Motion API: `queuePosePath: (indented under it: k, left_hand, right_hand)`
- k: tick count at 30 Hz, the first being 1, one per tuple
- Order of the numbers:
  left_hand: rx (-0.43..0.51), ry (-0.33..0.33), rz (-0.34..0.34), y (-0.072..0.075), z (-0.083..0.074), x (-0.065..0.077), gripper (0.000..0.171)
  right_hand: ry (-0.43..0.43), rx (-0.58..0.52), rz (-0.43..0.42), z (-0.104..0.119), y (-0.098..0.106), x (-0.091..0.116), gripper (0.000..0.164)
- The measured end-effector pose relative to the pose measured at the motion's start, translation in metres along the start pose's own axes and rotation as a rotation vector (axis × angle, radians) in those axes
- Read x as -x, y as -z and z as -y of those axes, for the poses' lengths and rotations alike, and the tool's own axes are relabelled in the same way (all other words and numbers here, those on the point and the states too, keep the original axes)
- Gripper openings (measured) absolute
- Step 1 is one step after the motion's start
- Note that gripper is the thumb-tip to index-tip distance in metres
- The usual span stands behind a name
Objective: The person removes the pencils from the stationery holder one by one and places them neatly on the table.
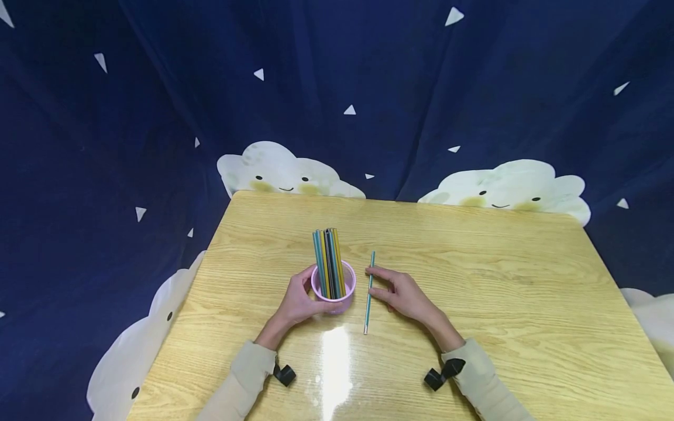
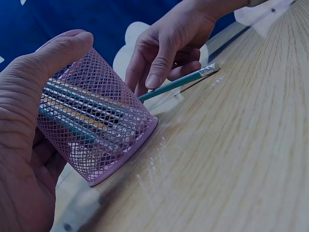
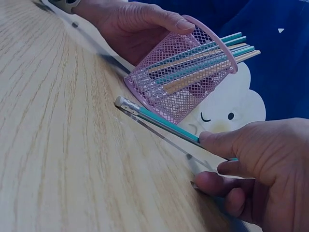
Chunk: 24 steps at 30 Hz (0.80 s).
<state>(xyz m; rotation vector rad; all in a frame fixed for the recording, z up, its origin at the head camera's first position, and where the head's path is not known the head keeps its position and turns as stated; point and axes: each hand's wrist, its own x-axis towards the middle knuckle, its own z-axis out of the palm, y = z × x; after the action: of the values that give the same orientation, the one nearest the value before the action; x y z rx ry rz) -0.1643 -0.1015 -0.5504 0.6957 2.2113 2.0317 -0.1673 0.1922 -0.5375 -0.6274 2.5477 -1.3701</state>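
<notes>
A pink mesh pen cup (image 1: 347, 300) stands on the table, holding a bundle of teal, yellow and dark pencils (image 1: 327, 257). My left hand (image 1: 299, 299) grips the cup from its left side, thumb across the near wall and fingers around the back. To the right of the cup, my right hand (image 1: 402, 292) pinches a single teal pencil (image 1: 368, 313) between thumb and fingers. In the right wrist view, that pencil's white eraser (image 3: 119, 101) and silver ferrule point toward the person, close to the tabletop. The cup's mesh shows the bundle's eraser ends inside near the bottom.
The light wooden table (image 1: 500, 280) extends widely to the right and behind the cup. A dark blue curtain (image 1: 337, 52) with white triangles and smiling clouds hangs beyond its far edge. Both wrists carry small black camera mounts (image 1: 284, 375).
</notes>
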Motion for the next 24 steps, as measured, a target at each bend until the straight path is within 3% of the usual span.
queuePosePath:
  k: [9,16,24]
  left_hand:
    - [-0.001,-0.004,0.001,-0.0003,-0.0003,0.0000,0.083]
    - [-0.018,0.016,-0.001,-0.0005,-0.0014,0.0001,0.084]
    - [-0.018,0.019,-0.005,-0.0003,-0.0023,0.0004,0.084]
  right_hand:
    - [0.007,0.068,-0.017,0.0059,0.0021,0.0016,0.049]
    - [0.024,0.190,-0.054,0.0065,0.0006,0.0023,0.048]
    - [0.031,0.162,-0.051,0.0090,-0.0002,0.0023,0.047]
